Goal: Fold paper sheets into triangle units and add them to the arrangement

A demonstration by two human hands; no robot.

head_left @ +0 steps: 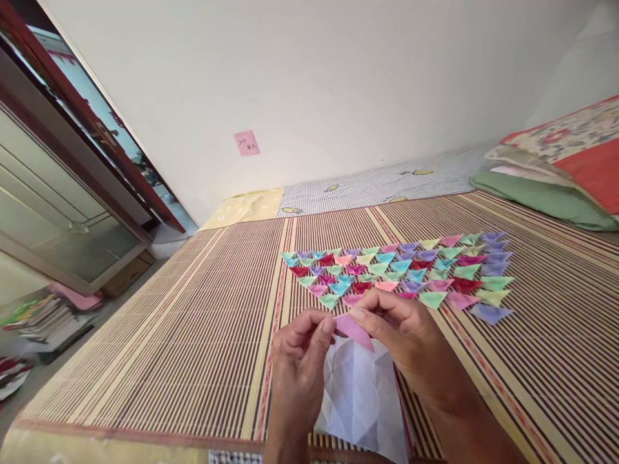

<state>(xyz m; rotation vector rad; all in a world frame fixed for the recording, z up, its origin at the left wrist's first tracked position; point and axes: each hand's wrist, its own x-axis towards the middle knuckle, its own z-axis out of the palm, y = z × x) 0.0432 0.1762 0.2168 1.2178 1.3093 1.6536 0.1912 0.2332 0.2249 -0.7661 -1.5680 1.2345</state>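
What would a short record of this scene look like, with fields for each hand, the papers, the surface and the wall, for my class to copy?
Left hand: pinches a pink paper piece
Right hand: grips the same piece, farther right
Between the forearms: creased pale sheet
Beyond the hands: rows of folded paper pieces, many colours
Surface: striped mat
Wall: pink note with handwriting

A small folded pink paper piece shows at lower centre, above a creased pale-lavender paper sheet. Triangular folded papers right of centre mix red, green, blue, yellow and purple (pinks too). The broad flat mat is striped tan and dark brown.
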